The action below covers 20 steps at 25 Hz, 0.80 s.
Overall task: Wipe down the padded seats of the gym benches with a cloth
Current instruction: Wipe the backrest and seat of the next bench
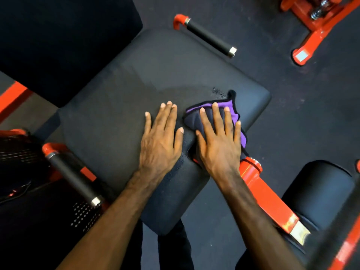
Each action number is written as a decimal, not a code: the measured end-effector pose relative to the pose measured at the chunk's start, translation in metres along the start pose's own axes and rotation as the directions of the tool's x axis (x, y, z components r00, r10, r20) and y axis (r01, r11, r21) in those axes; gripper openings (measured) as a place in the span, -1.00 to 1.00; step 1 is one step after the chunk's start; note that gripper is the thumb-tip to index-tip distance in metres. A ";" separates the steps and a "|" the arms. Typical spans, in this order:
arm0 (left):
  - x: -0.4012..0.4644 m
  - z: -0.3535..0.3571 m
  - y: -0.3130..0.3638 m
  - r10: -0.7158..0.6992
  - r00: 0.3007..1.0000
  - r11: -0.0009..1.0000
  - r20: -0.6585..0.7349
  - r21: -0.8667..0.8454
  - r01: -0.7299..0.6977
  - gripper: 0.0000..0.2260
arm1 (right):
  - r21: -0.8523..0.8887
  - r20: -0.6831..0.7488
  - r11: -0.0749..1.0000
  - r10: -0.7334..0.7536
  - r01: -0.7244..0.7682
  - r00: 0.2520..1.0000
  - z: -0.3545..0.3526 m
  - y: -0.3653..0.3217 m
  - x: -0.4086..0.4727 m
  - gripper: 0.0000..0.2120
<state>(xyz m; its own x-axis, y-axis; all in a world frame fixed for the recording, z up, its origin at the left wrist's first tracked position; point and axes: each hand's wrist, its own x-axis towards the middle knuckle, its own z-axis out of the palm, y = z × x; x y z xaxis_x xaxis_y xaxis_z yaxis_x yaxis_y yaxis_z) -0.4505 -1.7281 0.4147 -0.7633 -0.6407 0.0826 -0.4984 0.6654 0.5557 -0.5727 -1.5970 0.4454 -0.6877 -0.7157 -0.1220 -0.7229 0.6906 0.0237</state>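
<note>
On the black padded vinyl seat (124,106), a damp sheen beyond the hands suggests partial wiping; the right hand (219,141), fingers spread, presses the purple-and-black cloth (234,112) flat at its near-right edge, the left hand (161,141) lies spread flat beside it.

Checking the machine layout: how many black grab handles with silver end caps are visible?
2: one handle beyond the seat, upper centre; one handle at its lower-left side. Others may lie outside the frame.

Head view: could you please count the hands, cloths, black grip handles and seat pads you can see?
Hands: 2, left and right
Cloths: 1
Grip handles: 2
Seat pads: 1
Total: 6
</note>
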 end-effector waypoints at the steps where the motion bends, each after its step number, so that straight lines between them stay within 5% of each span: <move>1: -0.001 0.002 0.003 0.006 1.000 1.000 0.017 0.011 -0.006 -0.45 | -0.013 -0.002 1.000 0.025 -0.025 1.000 0.000 0.004 0.013 -0.41; 4: -0.001 0.010 0.011 0.025 0.997 0.999 0.067 0.036 -0.027 -0.40 | 0.023 -0.002 0.985 0.173 -0.173 0.985 -0.004 0.005 0.072 -0.41; 10: 0.002 0.019 0.024 0.002 0.997 0.997 0.074 0.073 -0.008 -0.32 | 0.200 0.058 0.904 0.374 -0.378 0.925 0.004 0.031 0.020 -0.35; 14: 0.001 0.023 0.024 0.011 0.997 0.995 0.079 0.100 -0.019 -0.33 | 0.414 0.056 0.605 0.729 -0.680 0.682 -0.004 0.041 0.090 -0.34; 18: 0.001 0.019 0.026 -0.002 0.995 0.989 0.096 0.149 -0.013 -0.33 | 0.493 0.150 0.547 0.713 -0.677 0.685 -0.004 0.029 0.043 -0.31; 20: 0.001 0.018 0.026 -0.002 0.994 0.987 0.113 0.162 -0.016 -0.33 | 0.525 0.163 0.438 0.790 -0.730 0.591 0.000 0.048 0.066 -0.32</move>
<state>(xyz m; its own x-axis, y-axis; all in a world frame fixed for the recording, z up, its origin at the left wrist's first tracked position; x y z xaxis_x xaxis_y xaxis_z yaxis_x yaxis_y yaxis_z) -0.4718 -1.7045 0.4141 -0.8035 -0.5951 -0.0125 -0.5462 0.7288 0.4129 -0.6525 -1.6109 0.4386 -0.9666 0.1400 -0.2149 0.2210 0.8797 -0.4210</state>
